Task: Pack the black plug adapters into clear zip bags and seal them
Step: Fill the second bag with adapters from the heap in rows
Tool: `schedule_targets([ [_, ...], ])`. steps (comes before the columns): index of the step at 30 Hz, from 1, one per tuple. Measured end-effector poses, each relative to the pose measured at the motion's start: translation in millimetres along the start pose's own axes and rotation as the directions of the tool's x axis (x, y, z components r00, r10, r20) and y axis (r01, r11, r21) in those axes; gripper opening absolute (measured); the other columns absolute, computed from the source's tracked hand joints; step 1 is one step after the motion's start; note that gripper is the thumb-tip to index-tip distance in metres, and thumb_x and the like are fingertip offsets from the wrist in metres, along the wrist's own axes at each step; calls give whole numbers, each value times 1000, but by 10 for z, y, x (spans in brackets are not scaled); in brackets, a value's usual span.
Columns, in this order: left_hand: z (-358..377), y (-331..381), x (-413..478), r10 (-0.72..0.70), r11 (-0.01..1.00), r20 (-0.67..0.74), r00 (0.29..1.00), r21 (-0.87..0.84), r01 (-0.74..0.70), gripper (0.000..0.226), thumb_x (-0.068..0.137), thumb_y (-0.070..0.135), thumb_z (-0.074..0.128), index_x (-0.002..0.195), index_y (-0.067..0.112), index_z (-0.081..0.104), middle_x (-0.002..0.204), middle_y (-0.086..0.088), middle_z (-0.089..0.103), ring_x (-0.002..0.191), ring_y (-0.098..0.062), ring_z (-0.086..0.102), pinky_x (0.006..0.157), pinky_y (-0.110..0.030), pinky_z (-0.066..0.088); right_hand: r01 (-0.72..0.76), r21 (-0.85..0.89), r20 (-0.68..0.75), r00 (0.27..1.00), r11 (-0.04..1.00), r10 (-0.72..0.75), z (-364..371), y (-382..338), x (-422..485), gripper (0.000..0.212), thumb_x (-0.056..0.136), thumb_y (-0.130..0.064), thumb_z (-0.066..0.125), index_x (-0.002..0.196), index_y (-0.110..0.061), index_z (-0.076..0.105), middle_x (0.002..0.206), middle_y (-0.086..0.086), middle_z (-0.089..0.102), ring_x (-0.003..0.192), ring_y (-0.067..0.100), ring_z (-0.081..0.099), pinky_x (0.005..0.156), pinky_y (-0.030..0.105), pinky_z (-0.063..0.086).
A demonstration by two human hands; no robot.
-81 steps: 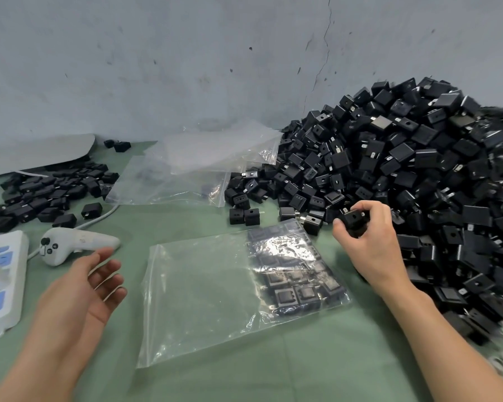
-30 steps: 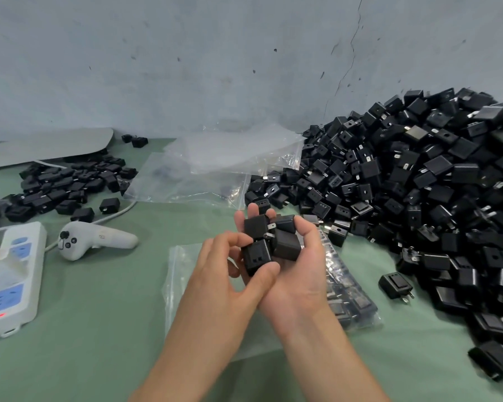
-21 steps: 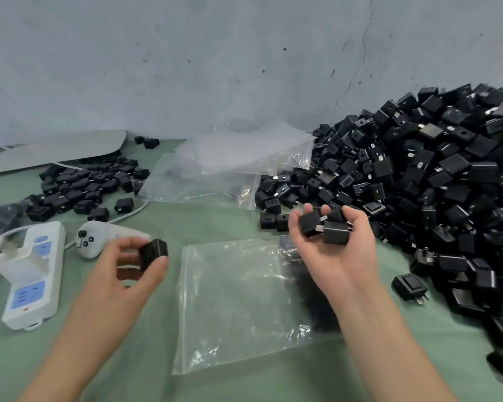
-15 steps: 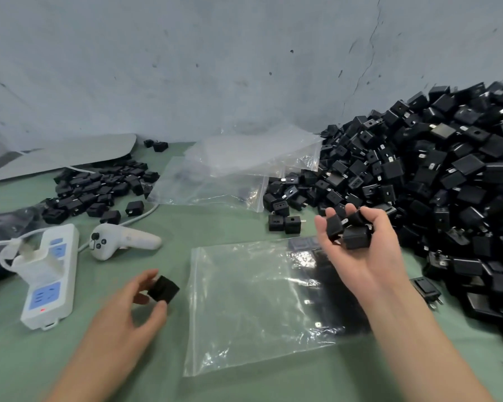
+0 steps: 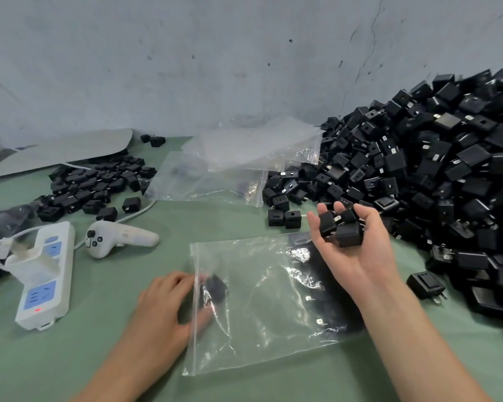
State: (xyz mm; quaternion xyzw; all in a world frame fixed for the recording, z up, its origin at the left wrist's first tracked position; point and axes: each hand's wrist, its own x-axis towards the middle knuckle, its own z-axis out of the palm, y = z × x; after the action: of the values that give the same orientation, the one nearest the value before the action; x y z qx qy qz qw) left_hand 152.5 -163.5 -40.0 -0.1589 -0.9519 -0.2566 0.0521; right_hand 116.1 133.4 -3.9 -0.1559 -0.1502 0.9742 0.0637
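My left hand (image 5: 163,309) pinches one adapter (image 5: 215,287) just inside the mouth of the zip bag (image 5: 273,338), which lies flat on the surface (image 5: 84,367) opening leftward; my right hand (image 5: 357,256), cupped around spare adapters (image 5: 349,235), hovers over the closed far end, farther from that mouth.

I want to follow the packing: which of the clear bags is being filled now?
The flat zip bag nearest the person: the left hand holds an adapter inside its open mouth. The other bags lie untouched farther back.
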Motion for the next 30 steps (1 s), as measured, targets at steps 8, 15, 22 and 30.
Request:
schedule_targets([
  [8,-11,45,230,11,995,4,1000,97,-11,72,86,77,41,140,30,52,118,25,49,110,-7,45,93,-19,27,6,52,-23,1000,999,-5,-57,-35,64,19,92,-24,62,95,-5,61,100,17,69,96,28,72,93,43,55],
  [15,-23,39,21,-123,975,-128,984,-203,95,16,98,29,62,106,42,67,95,28,69,91,10,61,75,-1,41,-35,31,2,999,999,35,-149,-52,104,22,91,-27,63,97,-6,63,102,19,73,89,36,72,93,40,55],
  [22,-65,258,331,-461,-84,493,738,-852,517,47,101,37,46,119,-6,55,109,-33,69,95,-43,71,66,-52,62,-55,32,5,998,998,55,-164,-56,90,22,91,-29,61,96,-8,63,114,18,70,101,36,69,93,37,54],
  [30,20,421,640,-178,-289,644,744,-757,586,66,96,47,51,136,-6,49,129,-30,61,118,-43,62,99,-56,51,-71,19,11,997,997,71,-162,-41,72,21,92,-31,59,97,-11,62,111,15,70,108,32,66,89,35,55],
])
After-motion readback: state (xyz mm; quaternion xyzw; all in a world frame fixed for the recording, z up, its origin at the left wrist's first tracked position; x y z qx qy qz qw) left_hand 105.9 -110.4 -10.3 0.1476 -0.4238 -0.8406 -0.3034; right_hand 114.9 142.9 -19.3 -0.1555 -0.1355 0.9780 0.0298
